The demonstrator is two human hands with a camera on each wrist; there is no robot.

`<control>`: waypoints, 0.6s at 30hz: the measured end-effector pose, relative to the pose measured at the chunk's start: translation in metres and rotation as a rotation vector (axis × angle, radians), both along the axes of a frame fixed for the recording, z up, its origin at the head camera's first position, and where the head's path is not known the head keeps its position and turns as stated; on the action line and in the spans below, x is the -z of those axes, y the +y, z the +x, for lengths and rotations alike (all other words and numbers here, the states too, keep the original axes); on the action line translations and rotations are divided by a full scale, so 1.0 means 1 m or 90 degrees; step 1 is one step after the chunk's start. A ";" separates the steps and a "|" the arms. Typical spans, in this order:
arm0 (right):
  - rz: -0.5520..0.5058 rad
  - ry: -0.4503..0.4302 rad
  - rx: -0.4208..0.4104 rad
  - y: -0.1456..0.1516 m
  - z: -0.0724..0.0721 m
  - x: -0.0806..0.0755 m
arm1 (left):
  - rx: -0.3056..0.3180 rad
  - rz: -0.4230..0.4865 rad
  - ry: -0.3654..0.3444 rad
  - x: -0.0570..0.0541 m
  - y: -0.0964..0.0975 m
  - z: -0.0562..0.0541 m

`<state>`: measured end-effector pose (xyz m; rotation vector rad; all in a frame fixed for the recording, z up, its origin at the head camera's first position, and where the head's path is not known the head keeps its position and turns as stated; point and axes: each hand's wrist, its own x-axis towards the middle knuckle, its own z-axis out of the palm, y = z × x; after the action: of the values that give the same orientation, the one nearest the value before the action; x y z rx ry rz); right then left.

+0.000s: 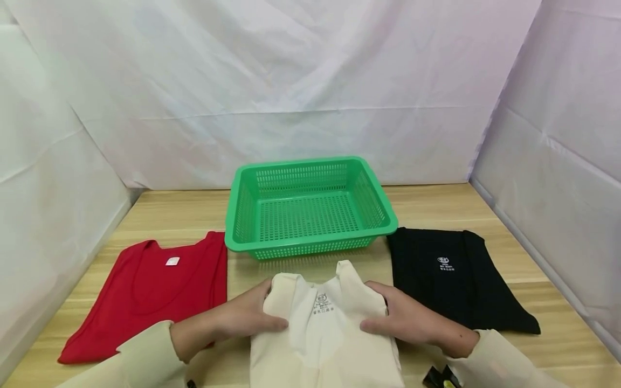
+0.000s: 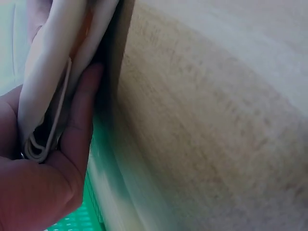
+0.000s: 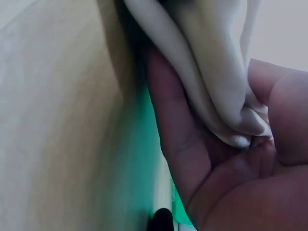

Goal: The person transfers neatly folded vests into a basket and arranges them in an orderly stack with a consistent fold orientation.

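A cream-coloured shirt (image 1: 335,350) with a printed mark inside its neckline is at the front middle of the table in the head view. My left hand (image 1: 249,312) grips its left side, thumb on top and fingers underneath. On the other side my right hand (image 1: 405,318) holds the right edge the same way. In the left wrist view the folded layers of the shirt (image 2: 48,72) lie between thumb and fingers. The right wrist view likewise has the shirt's layers (image 3: 211,72) pinched in the hand, with the fingers below them.
Behind the shirt stands a green plastic basket (image 1: 310,242) with nothing inside. A folded red top (image 1: 160,291) with a white label lies to the left, a folded black top (image 1: 451,291) to the right. White cloth (image 1: 301,70) hangs behind the wooden table (image 1: 436,207).
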<state>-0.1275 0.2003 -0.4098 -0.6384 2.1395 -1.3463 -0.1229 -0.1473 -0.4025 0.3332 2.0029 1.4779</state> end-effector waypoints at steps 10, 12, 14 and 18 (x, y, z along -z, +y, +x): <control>-0.026 0.029 0.028 0.006 0.004 -0.027 | -0.006 -0.008 0.070 -0.032 -0.006 0.007; -0.022 0.033 0.041 0.007 0.004 -0.037 | -0.007 -0.017 0.081 -0.042 -0.007 0.007; -0.019 0.034 0.053 0.007 0.003 -0.046 | -0.010 -0.022 0.084 -0.053 -0.009 0.007; -0.016 0.060 0.085 0.007 -0.003 -0.067 | -0.030 -0.021 0.094 -0.076 -0.011 0.000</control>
<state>-0.1302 0.2069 -0.3427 -0.5894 2.2793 -1.4408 -0.1229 -0.1580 -0.3269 0.3933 2.1621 1.4847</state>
